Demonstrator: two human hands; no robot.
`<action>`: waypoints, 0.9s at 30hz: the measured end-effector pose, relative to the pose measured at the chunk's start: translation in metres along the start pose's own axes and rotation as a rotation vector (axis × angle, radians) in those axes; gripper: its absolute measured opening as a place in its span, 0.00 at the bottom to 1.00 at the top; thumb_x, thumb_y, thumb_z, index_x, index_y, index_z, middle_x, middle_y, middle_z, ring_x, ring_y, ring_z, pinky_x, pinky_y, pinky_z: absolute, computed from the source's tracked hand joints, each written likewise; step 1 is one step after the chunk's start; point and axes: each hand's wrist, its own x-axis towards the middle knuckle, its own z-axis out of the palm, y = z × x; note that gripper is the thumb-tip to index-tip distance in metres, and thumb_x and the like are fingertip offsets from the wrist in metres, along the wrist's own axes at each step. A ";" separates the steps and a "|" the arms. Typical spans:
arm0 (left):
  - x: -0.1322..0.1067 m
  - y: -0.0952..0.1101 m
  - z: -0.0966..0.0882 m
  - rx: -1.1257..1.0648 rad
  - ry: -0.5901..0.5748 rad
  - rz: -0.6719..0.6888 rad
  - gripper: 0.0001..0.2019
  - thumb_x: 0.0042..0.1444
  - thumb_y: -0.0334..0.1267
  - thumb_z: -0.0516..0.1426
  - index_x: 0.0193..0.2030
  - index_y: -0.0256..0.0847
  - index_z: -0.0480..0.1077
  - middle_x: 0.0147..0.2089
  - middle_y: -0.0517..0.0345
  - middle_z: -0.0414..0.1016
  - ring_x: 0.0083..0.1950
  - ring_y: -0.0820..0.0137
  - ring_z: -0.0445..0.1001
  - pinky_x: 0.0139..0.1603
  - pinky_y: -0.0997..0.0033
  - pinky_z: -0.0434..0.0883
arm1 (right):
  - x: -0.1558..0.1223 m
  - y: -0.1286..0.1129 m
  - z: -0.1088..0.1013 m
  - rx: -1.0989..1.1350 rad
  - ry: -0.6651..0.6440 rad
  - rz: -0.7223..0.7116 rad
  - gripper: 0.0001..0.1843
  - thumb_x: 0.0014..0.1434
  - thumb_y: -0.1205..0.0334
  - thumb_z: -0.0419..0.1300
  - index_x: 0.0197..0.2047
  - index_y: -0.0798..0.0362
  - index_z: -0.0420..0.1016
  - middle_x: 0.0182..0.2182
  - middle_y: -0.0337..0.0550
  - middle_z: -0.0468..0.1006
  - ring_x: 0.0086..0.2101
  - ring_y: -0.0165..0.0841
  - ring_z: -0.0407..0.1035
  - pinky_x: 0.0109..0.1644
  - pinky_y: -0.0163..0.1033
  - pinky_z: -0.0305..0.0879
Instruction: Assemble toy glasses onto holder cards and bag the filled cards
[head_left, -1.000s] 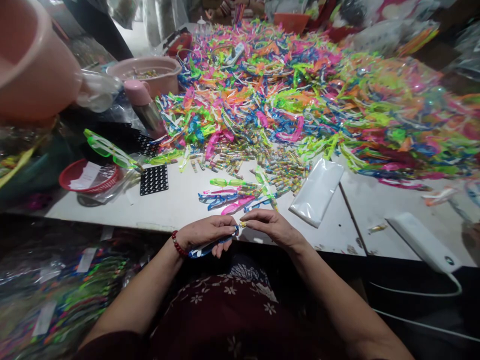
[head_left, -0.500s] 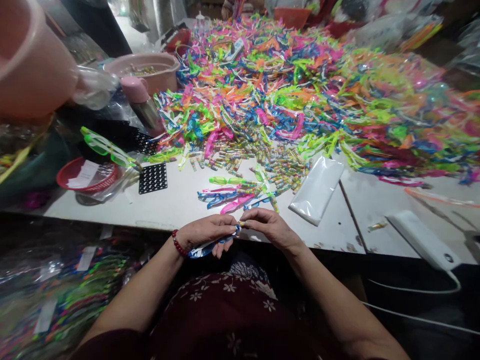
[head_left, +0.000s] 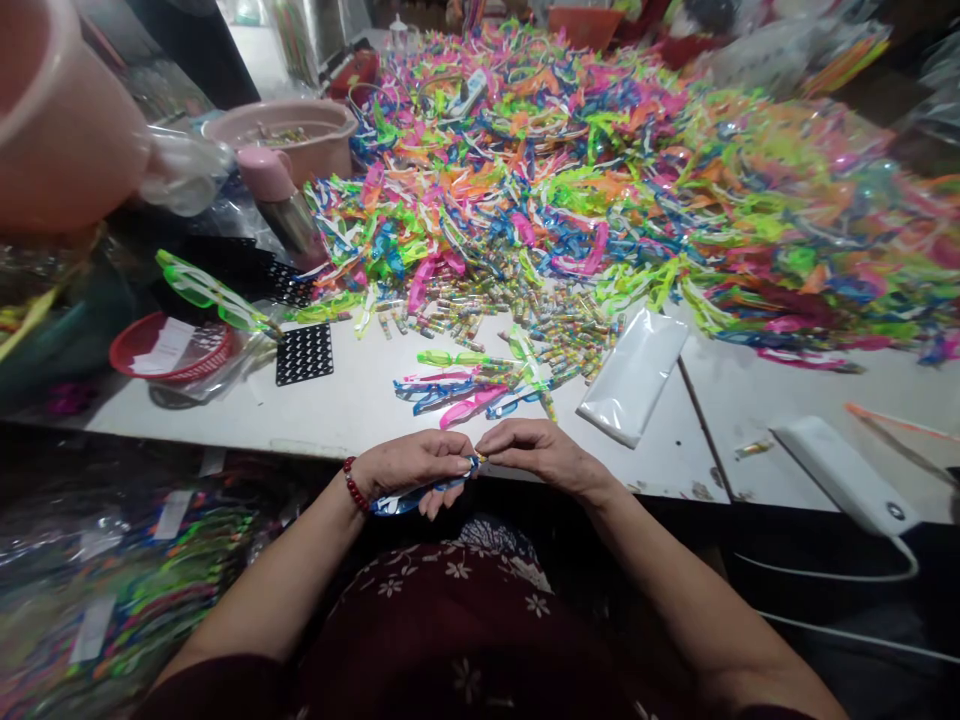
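Note:
Low over the table's near edge, my left hand (head_left: pixel 412 465) is closed round folded blue plastic glasses (head_left: pixel 396 504), their white-and-blue arm ends poking out past the thumb. My right hand (head_left: pixel 541 457) meets it there, thumb and forefinger pinching a small yellowish printed tube (head_left: pixel 481 459) against those ends. Most of the tube is hidden by the fingers. Just beyond my hands lie several folded glasses in green, pink and blue (head_left: pixel 469 407), fanned out with tubes at their ends. Behind them spreads a heap of loose small printed tubes (head_left: pixel 574 340).
A big mound of colourful plastic glasses (head_left: pixel 540 170) covers the back. On the left are a red basket (head_left: pixel 217 362), a black perforated plate (head_left: pixel 304 355), a pink-lidded flask (head_left: pixel 271 185) and a basin (head_left: pixel 330 150). A white packet (head_left: pixel 634 378) and white corded device (head_left: pixel 840 475) lie right.
Both hands have shifted very slightly, keeping hold of the glasses and the tube. The right fingers have closed further over the tube, so less of it shows. The table items look the same.

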 end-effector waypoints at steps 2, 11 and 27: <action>-0.001 0.001 0.002 0.016 0.004 -0.007 0.20 0.62 0.54 0.58 0.41 0.36 0.62 0.26 0.57 0.72 0.18 0.75 0.69 0.16 0.83 0.65 | -0.001 -0.004 -0.001 -0.012 -0.025 0.018 0.11 0.56 0.52 0.67 0.38 0.50 0.83 0.39 0.43 0.82 0.42 0.34 0.75 0.52 0.43 0.69; -0.003 0.009 0.010 0.126 -0.013 0.000 0.19 0.63 0.53 0.56 0.38 0.38 0.61 0.23 0.59 0.71 0.16 0.75 0.67 0.16 0.81 0.64 | -0.004 -0.014 0.000 0.029 -0.062 0.175 0.14 0.52 0.50 0.69 0.36 0.51 0.83 0.34 0.41 0.83 0.36 0.33 0.75 0.45 0.39 0.71; 0.024 0.063 -0.040 1.176 0.514 0.222 0.10 0.65 0.39 0.51 0.36 0.39 0.70 0.36 0.53 0.70 0.37 0.64 0.68 0.38 0.69 0.63 | 0.068 0.003 -0.069 -1.022 0.609 -0.037 0.13 0.66 0.61 0.55 0.44 0.56 0.80 0.43 0.54 0.79 0.47 0.43 0.68 0.55 0.46 0.61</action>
